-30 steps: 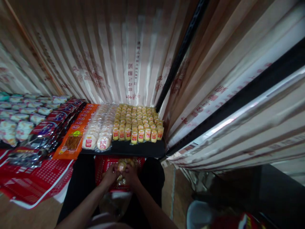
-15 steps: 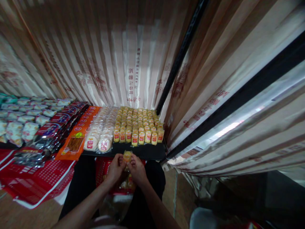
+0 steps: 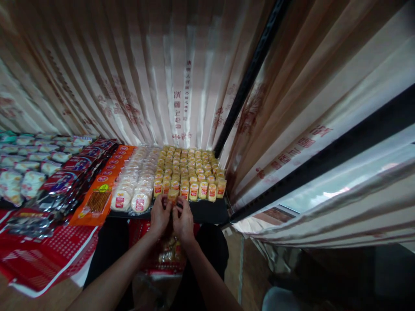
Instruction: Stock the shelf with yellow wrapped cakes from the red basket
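Note:
Between both hands is a small yellow packaged cake [image 3: 172, 195], held by its two sides at the front of the rows. My left hand [image 3: 160, 216] has its fingertips closed on the cake's left side. On the right side, my right hand [image 3: 183, 220] pinches it too. Just behind stand several rows of like yellow packaged cakes [image 3: 193, 190] with red labels, on a black shelf [image 3: 207, 212]. To the left lie round white packaged crackers [image 3: 140, 201] in two overlapping rows.
An orange snack bag [image 3: 97, 199], dark shiny packets [image 3: 69, 179] and white packets [image 3: 31, 183] fill the left. A red basket [image 3: 61, 255] stands below them. Curtains [image 3: 155, 86] and a black post [image 3: 246, 82] close off the back. More packages lie in a red container [image 3: 145, 259] between the knees.
Both hands have moved forward and up with the yellow packaged cake, from above my lap to the front edge of the rows. The view has shifted slightly.

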The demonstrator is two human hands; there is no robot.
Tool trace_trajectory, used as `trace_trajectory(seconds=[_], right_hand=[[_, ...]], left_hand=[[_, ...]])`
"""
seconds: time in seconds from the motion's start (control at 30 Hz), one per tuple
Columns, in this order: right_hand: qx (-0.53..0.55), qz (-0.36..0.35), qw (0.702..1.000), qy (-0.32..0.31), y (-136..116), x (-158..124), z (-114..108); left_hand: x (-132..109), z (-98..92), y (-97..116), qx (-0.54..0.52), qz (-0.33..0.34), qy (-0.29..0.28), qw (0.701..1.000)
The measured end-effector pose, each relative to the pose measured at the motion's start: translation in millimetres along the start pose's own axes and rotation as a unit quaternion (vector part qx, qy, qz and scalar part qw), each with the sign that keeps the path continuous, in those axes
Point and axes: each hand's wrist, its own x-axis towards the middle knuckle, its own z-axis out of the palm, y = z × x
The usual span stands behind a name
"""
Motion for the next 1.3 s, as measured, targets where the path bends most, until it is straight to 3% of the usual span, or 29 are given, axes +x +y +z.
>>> trace_trajectory(seconds=[0.17,0.3,0.53,0.77,0.97,1.3], right_hand=[[-0.084,-0.05,0.995,0.006,11,0,4],[-0.113,-0.046,0.993,0.007,15,3,3],[-0.128,-0.108,0.985,0.03,25,8,-7],[-0.153,-0.102,0.981,0.065,37,15,-13],[-0.157,-0.119,0.978,0.063,43,17,-14],[-0.145,-0.164,0.974,0.063,46,13,-13]], left_hand=[[7,8.4,-8,-0.002,-0.007,0.0,1.0],[11,13.6,-11,0.036,-0.016,0.001,0.999],[15,17.3,-11,0.074,0.006,-0.008,0.997],[12,19.0,-18,0.143,0.012,0.041,0.989],[11,24.1,-23,0.13,0.029,-0.006,0.991],[10,24.1,-26,0.145,0.071,0.009,0.987]])
